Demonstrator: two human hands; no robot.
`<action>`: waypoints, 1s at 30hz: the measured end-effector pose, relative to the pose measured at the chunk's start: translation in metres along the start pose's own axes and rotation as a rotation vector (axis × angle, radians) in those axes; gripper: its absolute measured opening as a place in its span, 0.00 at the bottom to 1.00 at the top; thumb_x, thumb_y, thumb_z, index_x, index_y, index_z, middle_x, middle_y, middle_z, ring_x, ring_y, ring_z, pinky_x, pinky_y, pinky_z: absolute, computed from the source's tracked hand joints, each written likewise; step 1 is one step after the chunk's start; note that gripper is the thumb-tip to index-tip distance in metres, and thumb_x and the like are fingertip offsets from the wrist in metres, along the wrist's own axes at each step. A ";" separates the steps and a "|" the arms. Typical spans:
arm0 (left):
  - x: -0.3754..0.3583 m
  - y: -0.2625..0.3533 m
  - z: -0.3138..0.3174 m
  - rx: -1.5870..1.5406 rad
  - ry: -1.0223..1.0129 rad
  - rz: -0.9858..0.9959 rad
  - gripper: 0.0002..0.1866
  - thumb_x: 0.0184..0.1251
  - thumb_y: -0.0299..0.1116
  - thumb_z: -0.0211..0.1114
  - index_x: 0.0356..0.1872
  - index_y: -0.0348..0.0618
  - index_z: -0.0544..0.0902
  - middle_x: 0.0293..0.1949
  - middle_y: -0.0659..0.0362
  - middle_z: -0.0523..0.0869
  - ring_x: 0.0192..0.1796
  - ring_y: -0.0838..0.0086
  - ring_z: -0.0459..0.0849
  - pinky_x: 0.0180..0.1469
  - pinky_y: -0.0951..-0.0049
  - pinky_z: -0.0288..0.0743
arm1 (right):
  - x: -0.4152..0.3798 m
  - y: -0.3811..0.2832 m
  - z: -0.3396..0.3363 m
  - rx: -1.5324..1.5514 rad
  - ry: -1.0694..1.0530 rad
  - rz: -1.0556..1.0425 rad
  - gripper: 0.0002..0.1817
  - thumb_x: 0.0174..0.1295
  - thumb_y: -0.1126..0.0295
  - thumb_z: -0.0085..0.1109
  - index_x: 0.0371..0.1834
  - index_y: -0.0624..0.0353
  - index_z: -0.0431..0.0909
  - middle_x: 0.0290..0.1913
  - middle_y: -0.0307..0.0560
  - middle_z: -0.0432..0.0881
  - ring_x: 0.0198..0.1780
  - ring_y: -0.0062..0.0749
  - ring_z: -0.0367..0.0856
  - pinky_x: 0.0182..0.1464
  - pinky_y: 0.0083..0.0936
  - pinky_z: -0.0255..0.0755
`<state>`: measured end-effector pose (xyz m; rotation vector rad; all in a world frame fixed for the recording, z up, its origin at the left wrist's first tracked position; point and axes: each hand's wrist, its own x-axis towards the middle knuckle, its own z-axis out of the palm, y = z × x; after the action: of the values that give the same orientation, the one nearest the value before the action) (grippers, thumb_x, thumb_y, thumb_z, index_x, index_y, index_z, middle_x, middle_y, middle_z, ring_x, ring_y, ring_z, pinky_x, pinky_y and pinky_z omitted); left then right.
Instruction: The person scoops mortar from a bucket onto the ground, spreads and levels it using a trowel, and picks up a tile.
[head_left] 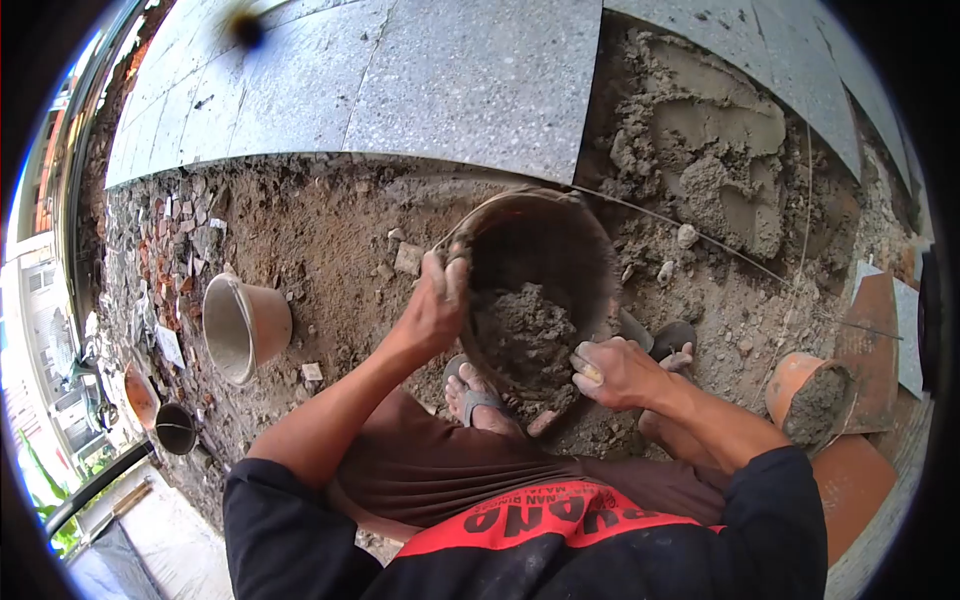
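Note:
Between my hands is a round dark bucket [541, 245], tilted so that its opening faces me. Wet grey mortar [530, 325] lies in its lower part. With its fingers curled over the left rim, my left hand [437, 305] grips the bucket. On the lower right, my right hand [622, 374] is closed at the rim; its fingertips are partly hidden. Beyond the bucket to the right, a bed of spread mortar [720, 150] lies on the ground beside the grey floor tiles [470, 80].
A taut string [690, 238] crosses the ground right of the bucket. An empty orange bucket [262, 322] stands at left. At right are a mortar-filled bucket [815, 395] and terracotta tiles [868, 340]. Broken rubble [175, 240] covers the far left. My sandalled foot [475, 395] is below the bucket.

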<state>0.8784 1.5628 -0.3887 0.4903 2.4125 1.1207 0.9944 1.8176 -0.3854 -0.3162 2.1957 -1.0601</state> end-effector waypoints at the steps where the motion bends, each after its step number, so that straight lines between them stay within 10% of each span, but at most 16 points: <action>1: -0.003 0.000 -0.004 -0.020 -0.008 -0.035 0.21 0.71 0.36 0.44 0.54 0.27 0.59 0.46 0.34 0.68 0.48 0.46 0.72 0.53 0.61 0.66 | -0.004 -0.002 -0.007 -0.009 0.015 -0.020 0.13 0.53 0.62 0.54 0.32 0.61 0.71 0.29 0.60 0.78 0.36 0.59 0.76 0.37 0.47 0.70; 12: -0.013 0.012 -0.023 -0.175 -0.048 -0.300 0.25 0.72 0.44 0.40 0.56 0.29 0.58 0.53 0.37 0.69 0.59 0.52 0.67 0.60 0.65 0.58 | -0.071 -0.040 -0.150 -0.276 0.505 -0.035 0.14 0.48 0.65 0.60 0.22 0.63 0.67 0.18 0.54 0.70 0.25 0.51 0.73 0.29 0.41 0.67; 19: -0.003 0.007 -0.026 -0.250 -0.091 -0.516 0.28 0.70 0.48 0.41 0.52 0.27 0.59 0.48 0.34 0.71 0.53 0.52 0.72 0.52 0.62 0.66 | -0.037 0.148 -0.153 -0.826 0.751 0.235 0.11 0.51 0.65 0.56 0.31 0.60 0.72 0.29 0.53 0.77 0.34 0.50 0.77 0.35 0.43 0.71; 22: -0.004 0.007 -0.025 -0.282 -0.058 -0.444 0.27 0.70 0.50 0.41 0.50 0.29 0.59 0.40 0.42 0.74 0.42 0.61 0.76 0.42 0.64 0.71 | -0.053 0.118 -0.161 -0.836 0.941 0.286 0.09 0.52 0.67 0.55 0.33 0.58 0.73 0.31 0.51 0.77 0.35 0.49 0.78 0.35 0.42 0.72; 30: 0.014 0.048 -0.010 -0.370 -0.203 -0.363 0.19 0.71 0.45 0.42 0.44 0.35 0.59 0.27 0.55 0.72 0.26 0.72 0.74 0.26 0.71 0.72 | -0.023 -0.007 -0.108 -1.054 0.378 -0.011 0.04 0.49 0.71 0.54 0.28 0.57 0.74 0.26 0.46 0.77 0.28 0.38 0.80 0.29 0.32 0.73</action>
<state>0.8674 1.5923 -0.3489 0.0378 1.9565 1.2426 0.9394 1.8892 -0.3215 -0.6062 2.9352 0.1599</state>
